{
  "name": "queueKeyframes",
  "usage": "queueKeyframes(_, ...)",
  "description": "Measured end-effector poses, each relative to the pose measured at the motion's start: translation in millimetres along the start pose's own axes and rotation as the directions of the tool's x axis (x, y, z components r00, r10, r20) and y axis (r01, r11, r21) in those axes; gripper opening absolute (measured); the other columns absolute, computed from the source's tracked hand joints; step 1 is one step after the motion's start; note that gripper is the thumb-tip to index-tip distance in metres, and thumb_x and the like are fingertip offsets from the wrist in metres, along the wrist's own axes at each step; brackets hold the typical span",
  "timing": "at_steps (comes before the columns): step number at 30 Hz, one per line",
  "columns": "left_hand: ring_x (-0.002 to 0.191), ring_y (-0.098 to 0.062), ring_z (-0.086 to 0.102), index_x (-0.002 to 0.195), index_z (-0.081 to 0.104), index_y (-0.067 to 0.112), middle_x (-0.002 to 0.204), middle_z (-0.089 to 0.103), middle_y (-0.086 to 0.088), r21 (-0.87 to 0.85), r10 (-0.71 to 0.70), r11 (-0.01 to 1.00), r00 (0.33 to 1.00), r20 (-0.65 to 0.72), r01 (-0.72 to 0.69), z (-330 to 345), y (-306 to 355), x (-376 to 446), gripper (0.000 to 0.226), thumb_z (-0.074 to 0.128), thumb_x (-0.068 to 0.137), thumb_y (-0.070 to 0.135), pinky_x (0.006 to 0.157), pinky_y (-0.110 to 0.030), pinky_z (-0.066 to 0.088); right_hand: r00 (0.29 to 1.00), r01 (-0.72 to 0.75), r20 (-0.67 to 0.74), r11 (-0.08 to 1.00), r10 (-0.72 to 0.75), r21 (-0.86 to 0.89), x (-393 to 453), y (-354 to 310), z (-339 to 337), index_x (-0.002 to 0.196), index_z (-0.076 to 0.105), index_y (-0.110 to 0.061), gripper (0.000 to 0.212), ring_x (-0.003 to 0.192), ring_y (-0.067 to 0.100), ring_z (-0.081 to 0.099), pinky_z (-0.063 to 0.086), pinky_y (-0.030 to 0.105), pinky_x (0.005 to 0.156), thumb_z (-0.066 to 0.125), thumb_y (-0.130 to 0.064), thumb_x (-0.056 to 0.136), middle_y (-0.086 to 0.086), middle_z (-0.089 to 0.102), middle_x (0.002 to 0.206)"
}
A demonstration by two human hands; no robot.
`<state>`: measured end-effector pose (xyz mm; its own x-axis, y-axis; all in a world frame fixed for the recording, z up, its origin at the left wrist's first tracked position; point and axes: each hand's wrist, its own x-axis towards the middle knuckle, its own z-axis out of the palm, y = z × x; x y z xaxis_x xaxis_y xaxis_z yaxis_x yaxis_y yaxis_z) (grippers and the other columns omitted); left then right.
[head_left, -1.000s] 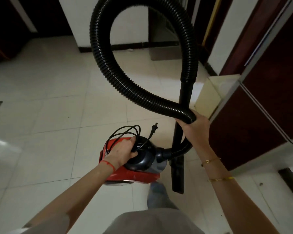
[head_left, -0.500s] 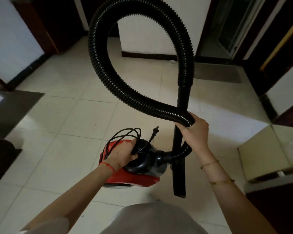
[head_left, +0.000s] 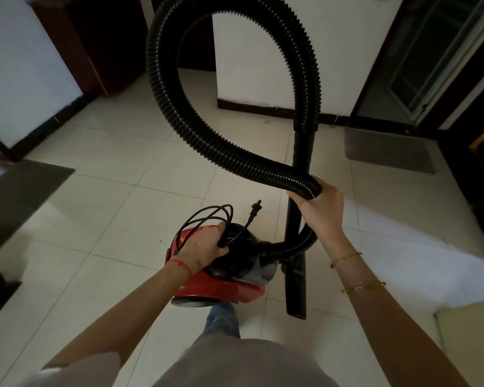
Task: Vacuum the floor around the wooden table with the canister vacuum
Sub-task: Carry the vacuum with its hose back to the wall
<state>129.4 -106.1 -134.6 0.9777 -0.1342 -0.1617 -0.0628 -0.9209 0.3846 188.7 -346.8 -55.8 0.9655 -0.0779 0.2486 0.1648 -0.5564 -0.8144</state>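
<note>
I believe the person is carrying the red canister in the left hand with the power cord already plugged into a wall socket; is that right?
Not quite. The head view shows the power cord unplugged: its plug hangs free above the floor, the cord bunched under the left hand. The rest holds: that hand carries the red canister.

We see our own bare forearms reaching out from short pale grey sleeves (head_left: pixel 76 367), with a grey shirt front (head_left: pixel 235 364) below. A thin red string bracelet (head_left: pixel 180 265) circles the left wrist. Two slim gold bracelets (head_left: pixel 363 286) sit on the right forearm, well apart. One blue-jeaned leg (head_left: pixel 222 319) shows beneath.
</note>
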Motion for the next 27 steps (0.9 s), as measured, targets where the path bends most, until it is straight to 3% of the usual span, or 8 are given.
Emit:
queueKeyframes(3, 0.095, -0.024, 0.062, 0.121, 0.049, 0.012, 0.105, 0.065, -0.007, -0.002, 0.009, 1.000, 1.000, 0.009, -0.009, -24.4, -33.9, 64.1, 0.045, 0.064, 0.082, 0.027, 0.079, -0.032, 0.050, 1.000, 0.008, -0.011, 1.000, -0.008, -0.019, 63.2, -7.1, 39.7, 0.096, 0.070, -0.027, 0.022, 0.073, 0.006, 0.065, 0.055, 0.027, 0.071, 0.075, -0.036, 0.076, -0.017, 0.066, 0.074)
queueKeyframes(7, 0.092, -0.022, 0.061, 0.126, 0.045, 0.012, 0.103, 0.064, -0.005, -0.008, 0.038, 0.999, 0.999, 0.000, -0.038, -59.8, -73.0, 146.1, 0.049, 0.062, 0.084, 0.030, 0.077, -0.031, 0.051, 0.999, 0.028, -0.027, 1.000, -0.028, -0.009, 143.1, -16.7, 84.1, 0.108, 0.069, -0.022, 0.034, 0.076, 0.005, 0.065, 0.052, 0.021, 0.070, 0.078, -0.029, 0.076, -0.017, 0.065, 0.081)
queueKeyframes(14, 0.094, -0.023, 0.061, 0.123, 0.047, 0.010, 0.103, 0.064, -0.007, 0.012, 0.101, 0.995, 0.995, -0.014, -0.100, -118.4, -123.1, 281.4, 0.045, 0.061, 0.085, 0.029, 0.078, -0.033, 0.051, 0.999, -0.002, -0.054, 1.000, 0.003, 0.019, 278.4, -20.3, 146.3, 0.108, 0.069, -0.018, 0.037, 0.076, 0.004, 0.064, 0.045, 0.008, 0.064, 0.080, -0.027, 0.074, -0.015, 0.065, 0.083)
queueKeyframes(23, 0.088, -0.020, 0.062, 0.115, 0.049, 0.010, 0.096, 0.064, -0.004, 0.041, 0.093, 0.995, 0.996, 0.000, -0.093, -157.2, -171.8, 474.9, 0.038, 0.061, 0.085, 0.030, 0.073, -0.029, 0.050, 0.999, -0.025, -0.026, 0.994, 0.028, 0.107, 466.1, 14.8, 228.0, 0.107, 0.070, -0.014, 0.035, 0.077, 0.004, 0.067, 0.054, 0.018, 0.069, 0.080, -0.024, 0.075, -0.006, 0.071, 0.086)
queueKeyframes(27, 0.085, -0.017, 0.062, 0.115, 0.050, 0.010, 0.094, 0.064, -0.002, 0.038, 0.086, 0.996, 0.996, 0.011, -0.086, -179.4, -186.2, 569.6, 0.037, 0.061, 0.085, 0.030, 0.073, -0.026, 0.051, 0.999, -0.031, -0.011, 0.994, 0.033, 0.107, 563.3, 25.5, 255.9, 0.104, 0.070, -0.014, 0.031, 0.070, -0.006, 0.064, 0.049, 0.007, 0.060, 0.079, -0.023, 0.076, -0.009, 0.070, 0.080)
